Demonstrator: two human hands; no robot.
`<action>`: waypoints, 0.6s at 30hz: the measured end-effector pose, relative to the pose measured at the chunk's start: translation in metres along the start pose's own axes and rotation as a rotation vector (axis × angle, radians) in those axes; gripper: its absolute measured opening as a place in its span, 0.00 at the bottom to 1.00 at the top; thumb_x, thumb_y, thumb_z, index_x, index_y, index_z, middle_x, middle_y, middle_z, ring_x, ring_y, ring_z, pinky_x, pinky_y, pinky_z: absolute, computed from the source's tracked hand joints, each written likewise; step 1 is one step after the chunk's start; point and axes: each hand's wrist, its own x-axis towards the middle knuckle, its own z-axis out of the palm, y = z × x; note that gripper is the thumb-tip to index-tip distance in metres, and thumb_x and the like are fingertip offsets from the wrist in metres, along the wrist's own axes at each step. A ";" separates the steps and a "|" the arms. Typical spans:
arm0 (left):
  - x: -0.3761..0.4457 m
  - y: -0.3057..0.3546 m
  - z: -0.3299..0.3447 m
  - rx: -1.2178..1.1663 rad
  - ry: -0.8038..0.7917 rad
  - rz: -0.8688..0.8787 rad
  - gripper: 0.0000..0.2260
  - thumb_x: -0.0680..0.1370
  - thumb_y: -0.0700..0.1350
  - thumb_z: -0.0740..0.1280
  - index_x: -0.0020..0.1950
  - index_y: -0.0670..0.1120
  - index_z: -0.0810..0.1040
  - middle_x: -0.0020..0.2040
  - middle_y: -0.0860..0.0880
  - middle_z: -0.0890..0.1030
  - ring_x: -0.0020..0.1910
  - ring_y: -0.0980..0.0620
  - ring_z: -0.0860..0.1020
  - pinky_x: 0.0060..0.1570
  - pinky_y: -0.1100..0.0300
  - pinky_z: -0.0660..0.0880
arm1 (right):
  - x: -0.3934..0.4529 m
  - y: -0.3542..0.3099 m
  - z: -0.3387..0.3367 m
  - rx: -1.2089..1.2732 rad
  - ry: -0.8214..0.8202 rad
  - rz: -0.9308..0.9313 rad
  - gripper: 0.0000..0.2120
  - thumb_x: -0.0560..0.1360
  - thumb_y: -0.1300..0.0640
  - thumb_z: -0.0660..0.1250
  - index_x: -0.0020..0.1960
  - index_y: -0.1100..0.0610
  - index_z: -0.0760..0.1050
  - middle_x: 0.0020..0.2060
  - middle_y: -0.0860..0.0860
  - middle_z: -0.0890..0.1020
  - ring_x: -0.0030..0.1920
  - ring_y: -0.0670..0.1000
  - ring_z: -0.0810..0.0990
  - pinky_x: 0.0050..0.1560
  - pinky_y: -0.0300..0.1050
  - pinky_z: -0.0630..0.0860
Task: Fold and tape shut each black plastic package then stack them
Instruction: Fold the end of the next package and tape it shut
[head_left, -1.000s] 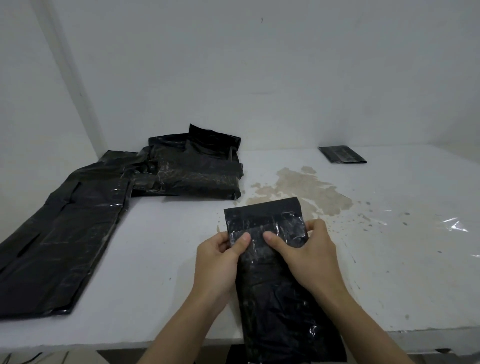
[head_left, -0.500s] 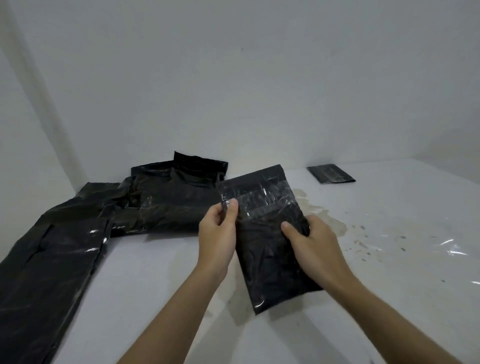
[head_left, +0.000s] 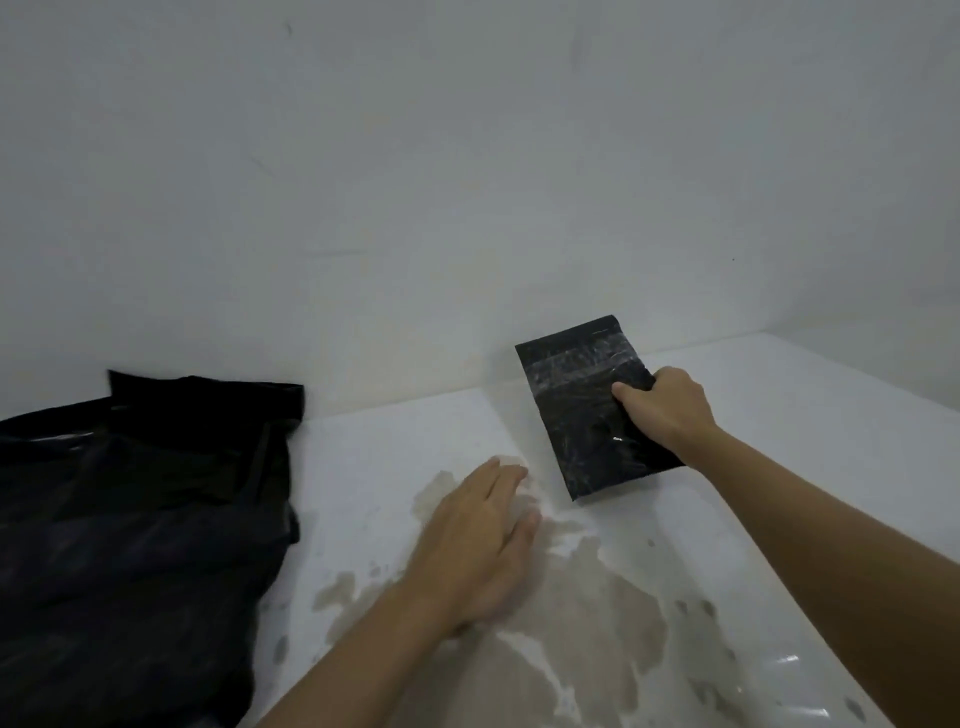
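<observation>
A folded black plastic package (head_left: 582, 415) with a clear tape strip across its top end is at the back right of the white table, near the wall. My right hand (head_left: 662, 410) grips its right edge, thumb on top. I cannot tell whether the package touches the table. My left hand (head_left: 480, 540) lies flat with straight fingers on the stained table surface, holding nothing. A heap of black plastic packages (head_left: 135, 530) covers the left side of the table.
The white table (head_left: 831, 441) has a brown stain (head_left: 587, 608) in its middle, under and beside my left hand. A white wall runs along the table's back edge. A glossy clear patch (head_left: 795, 670) shines at the lower right.
My left hand let go of the taped package and came down flat on the table. My right hand carried the package away to the back right. The view shifted right.
</observation>
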 end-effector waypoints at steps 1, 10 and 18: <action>0.009 -0.004 0.004 0.019 -0.012 0.006 0.21 0.83 0.52 0.51 0.75 0.51 0.56 0.76 0.55 0.56 0.75 0.60 0.49 0.68 0.68 0.46 | 0.013 0.004 0.001 -0.019 0.002 0.005 0.13 0.76 0.52 0.64 0.42 0.63 0.70 0.35 0.54 0.74 0.38 0.55 0.74 0.40 0.45 0.70; 0.027 -0.025 0.029 0.078 -0.051 0.027 0.21 0.82 0.54 0.51 0.75 0.52 0.56 0.75 0.56 0.58 0.74 0.59 0.54 0.73 0.61 0.47 | 0.054 0.028 0.015 -0.612 -0.011 -0.069 0.27 0.78 0.40 0.57 0.63 0.62 0.67 0.63 0.61 0.67 0.61 0.62 0.69 0.58 0.55 0.69; 0.026 -0.022 0.031 0.092 -0.052 0.026 0.22 0.82 0.54 0.50 0.76 0.51 0.55 0.76 0.56 0.56 0.74 0.60 0.52 0.71 0.62 0.43 | 0.020 0.010 0.042 -0.926 -0.263 -0.318 0.33 0.74 0.32 0.52 0.72 0.51 0.59 0.72 0.59 0.60 0.70 0.62 0.61 0.66 0.60 0.61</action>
